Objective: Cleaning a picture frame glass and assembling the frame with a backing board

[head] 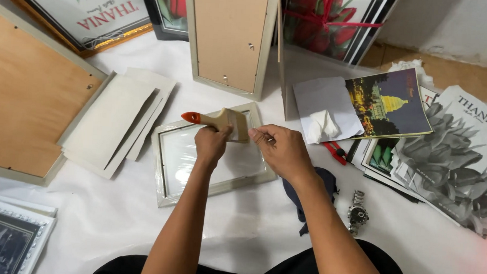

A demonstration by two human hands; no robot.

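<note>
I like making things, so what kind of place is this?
Probably a picture-framing workspace on a covered floor. The left hand holds a paintbrush over a pale frame, with framed flower prints and loose posters around.

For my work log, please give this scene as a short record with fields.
Left hand: holds a flat paintbrush with an orange handle tip
Right hand: fingertips at the bristles
Below hands: pale picture frame with glass, lying flat
Surface: white sheet
Right side: wristwatch, prints
Left side: frame backing boards
</note>
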